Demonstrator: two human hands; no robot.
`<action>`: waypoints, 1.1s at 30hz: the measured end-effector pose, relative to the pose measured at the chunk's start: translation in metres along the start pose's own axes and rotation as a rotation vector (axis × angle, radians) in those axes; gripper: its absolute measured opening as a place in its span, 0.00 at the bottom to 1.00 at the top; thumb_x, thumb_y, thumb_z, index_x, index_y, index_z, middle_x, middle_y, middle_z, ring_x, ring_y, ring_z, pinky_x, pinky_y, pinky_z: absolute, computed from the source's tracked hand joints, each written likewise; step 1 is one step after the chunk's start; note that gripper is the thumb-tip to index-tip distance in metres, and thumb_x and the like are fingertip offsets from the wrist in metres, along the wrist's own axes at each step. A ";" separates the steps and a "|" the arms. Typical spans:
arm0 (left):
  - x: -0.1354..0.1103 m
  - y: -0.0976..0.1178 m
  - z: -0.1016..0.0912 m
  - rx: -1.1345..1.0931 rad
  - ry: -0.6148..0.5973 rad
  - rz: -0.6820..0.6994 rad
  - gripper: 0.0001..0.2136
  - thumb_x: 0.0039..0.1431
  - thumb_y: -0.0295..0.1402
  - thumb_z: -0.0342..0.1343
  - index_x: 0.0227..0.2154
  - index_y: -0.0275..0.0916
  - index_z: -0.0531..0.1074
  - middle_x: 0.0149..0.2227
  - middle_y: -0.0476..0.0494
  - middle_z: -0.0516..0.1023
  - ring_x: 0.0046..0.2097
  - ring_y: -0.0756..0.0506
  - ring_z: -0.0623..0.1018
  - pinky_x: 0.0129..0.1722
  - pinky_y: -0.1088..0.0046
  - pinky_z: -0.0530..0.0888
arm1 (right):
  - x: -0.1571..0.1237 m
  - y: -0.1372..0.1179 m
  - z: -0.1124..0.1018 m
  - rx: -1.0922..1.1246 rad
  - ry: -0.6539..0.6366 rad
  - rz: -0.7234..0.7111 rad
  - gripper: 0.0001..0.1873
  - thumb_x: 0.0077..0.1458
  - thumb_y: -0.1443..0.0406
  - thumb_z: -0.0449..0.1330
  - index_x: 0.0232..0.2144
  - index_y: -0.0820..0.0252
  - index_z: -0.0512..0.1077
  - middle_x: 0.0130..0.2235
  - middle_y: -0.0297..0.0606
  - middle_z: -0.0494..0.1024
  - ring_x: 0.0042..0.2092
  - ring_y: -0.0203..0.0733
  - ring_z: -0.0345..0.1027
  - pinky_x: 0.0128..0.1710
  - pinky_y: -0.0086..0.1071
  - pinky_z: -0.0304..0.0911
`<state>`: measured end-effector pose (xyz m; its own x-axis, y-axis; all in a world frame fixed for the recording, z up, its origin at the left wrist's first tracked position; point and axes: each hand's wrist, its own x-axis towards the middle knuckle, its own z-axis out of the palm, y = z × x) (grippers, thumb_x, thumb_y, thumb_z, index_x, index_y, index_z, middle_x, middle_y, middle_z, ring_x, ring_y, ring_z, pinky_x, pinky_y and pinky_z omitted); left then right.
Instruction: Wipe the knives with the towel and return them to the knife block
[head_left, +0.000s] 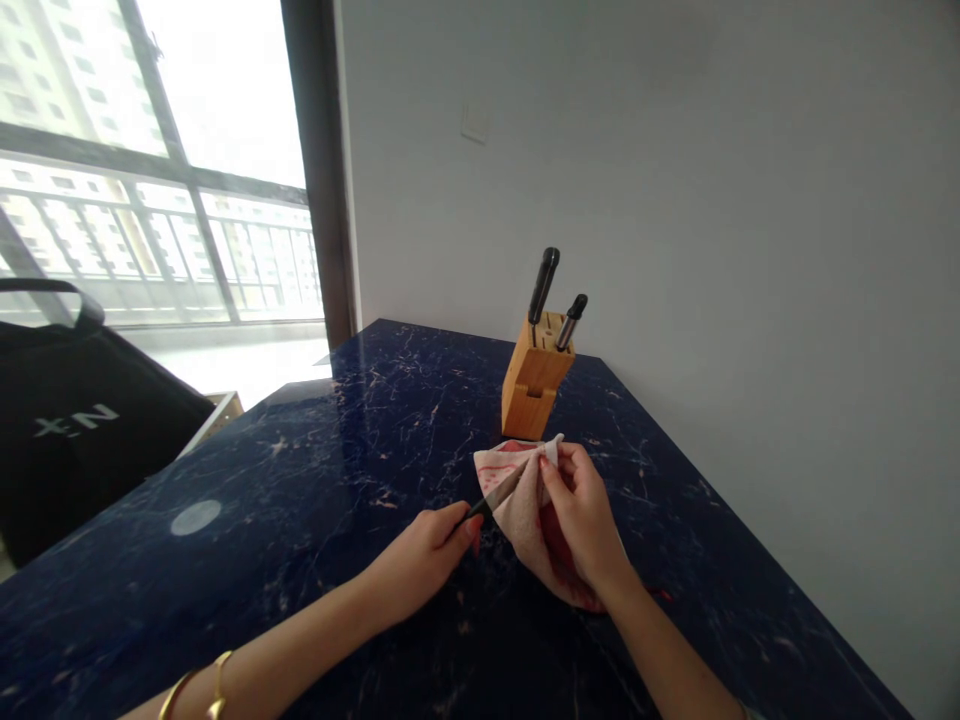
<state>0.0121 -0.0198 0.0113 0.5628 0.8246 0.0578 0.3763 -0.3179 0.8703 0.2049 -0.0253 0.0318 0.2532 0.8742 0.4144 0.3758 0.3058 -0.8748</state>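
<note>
My left hand (pixel 446 545) is closed around the dark handle of a kitchen knife (pixel 504 489), whose blade points up and to the right. A white and red cloth (pixel 525 515) hangs from my right hand (pixel 581 500), which pinches it near the blade's tip. Part of the blade lies against the cloth, and its tip is hidden in the folds. Just behind the cloth stands a wooden knife block (pixel 527 395). In its slots sit a black-handled knife (pixel 544 285) and a tool with a silver and black handle (pixel 571 322).
The dark blue marbled table (pixel 300 570) extends to the grey wall (pixel 675 200). A round pale spot (pixel 196 517) shows at its left. A black bag (pixel 90 420) rests beside the table's left edge, below a large window (pixel 172 180).
</note>
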 end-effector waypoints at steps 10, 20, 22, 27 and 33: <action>0.002 -0.003 0.002 -0.125 -0.020 -0.043 0.19 0.59 0.47 0.39 0.26 0.37 0.65 0.16 0.57 0.55 0.18 0.54 0.57 0.17 0.79 0.54 | -0.002 0.001 0.002 0.080 0.014 0.031 0.09 0.54 0.60 0.52 0.36 0.57 0.64 0.40 0.38 0.75 0.42 0.42 0.68 0.45 0.38 0.61; 0.003 0.000 -0.001 -0.144 0.081 -0.040 0.19 0.59 0.47 0.38 0.27 0.37 0.64 0.16 0.57 0.56 0.18 0.54 0.57 0.18 0.79 0.55 | -0.008 -0.009 0.008 0.021 -0.062 -0.004 0.08 0.54 0.61 0.52 0.37 0.57 0.65 0.38 0.38 0.74 0.41 0.42 0.68 0.43 0.36 0.62; 0.003 0.000 -0.001 -0.076 0.104 -0.016 0.18 0.60 0.45 0.39 0.25 0.38 0.63 0.17 0.56 0.59 0.20 0.53 0.59 0.20 0.79 0.56 | -0.011 -0.013 0.010 -0.004 -0.098 -0.020 0.08 0.54 0.62 0.52 0.37 0.57 0.65 0.38 0.38 0.74 0.40 0.42 0.68 0.42 0.35 0.62; 0.001 0.002 -0.001 0.075 0.089 0.054 0.15 0.61 0.41 0.39 0.25 0.39 0.62 0.21 0.54 0.62 0.24 0.52 0.62 0.24 0.77 0.58 | -0.015 -0.019 0.013 -0.074 -0.179 -0.053 0.08 0.54 0.63 0.52 0.36 0.57 0.68 0.35 0.37 0.75 0.37 0.41 0.69 0.38 0.33 0.63; 0.001 -0.002 0.001 0.078 0.082 0.037 0.13 0.61 0.40 0.39 0.25 0.39 0.61 0.20 0.54 0.62 0.23 0.51 0.62 0.23 0.77 0.58 | -0.022 -0.020 0.022 -0.160 -0.240 -0.082 0.08 0.52 0.64 0.54 0.33 0.57 0.72 0.36 0.37 0.76 0.38 0.42 0.69 0.38 0.34 0.63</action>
<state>0.0130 -0.0187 0.0094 0.5161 0.8463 0.1316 0.4146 -0.3813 0.8263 0.1722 -0.0425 0.0345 0.0057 0.9190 0.3943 0.5268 0.3324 -0.7823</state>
